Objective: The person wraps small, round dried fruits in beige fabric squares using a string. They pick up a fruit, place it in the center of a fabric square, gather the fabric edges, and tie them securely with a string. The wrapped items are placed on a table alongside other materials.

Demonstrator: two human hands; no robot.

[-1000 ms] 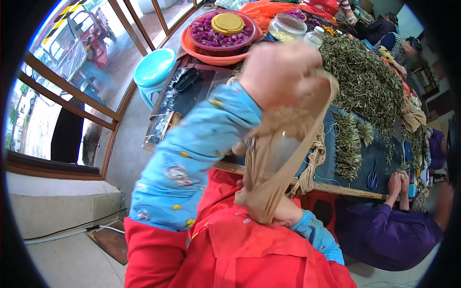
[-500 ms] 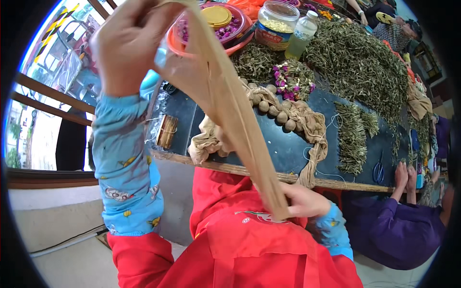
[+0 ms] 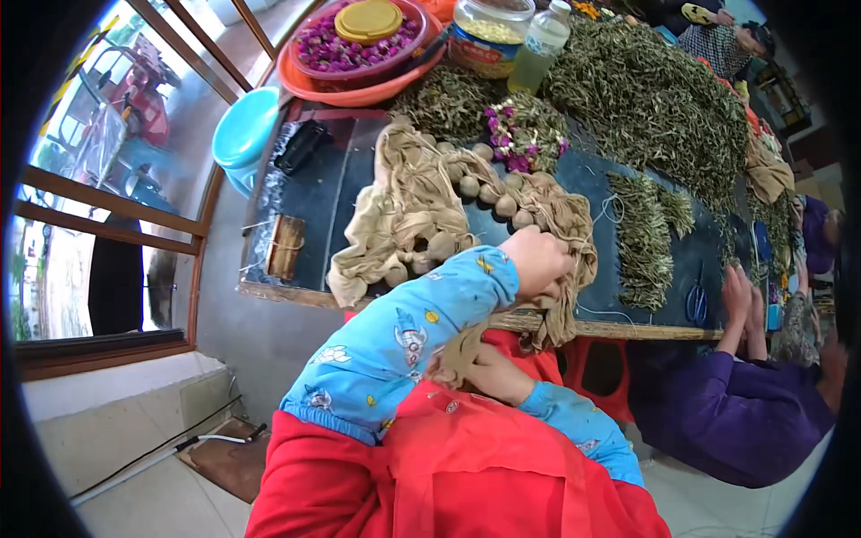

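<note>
My left hand (image 3: 536,262) reaches across to the right at the table edge, its fingers closed on tan stretchy stocking cloth (image 3: 560,314). Below it, in front of my red apron, my right hand (image 3: 498,375) grips a bunched piece of the same cloth; its fingertips are partly hidden. My left forearm covers part of the cloth between the hands. Just beyond them lies a knotted tan cloth strand with round brown balls (image 3: 505,206). Left of that, a loose tan cloth (image 3: 399,184) spreads over the table, with more balls beside its lower end.
Dried leaves (image 3: 646,90) heap at the back, near a jar (image 3: 489,40), a bottle (image 3: 543,49) and a basin of purple blossoms (image 3: 314,45). Tied bundles (image 3: 641,242), scissors (image 3: 697,303) and a stick bundle (image 3: 285,247) lie nearer. A co-worker's hands (image 3: 744,300) rest right.
My left hand has come down from the upper left to the table edge, so the stretched cloth is no longer taut. My right hand has shifted left, and the cloth there is bunched.
</note>
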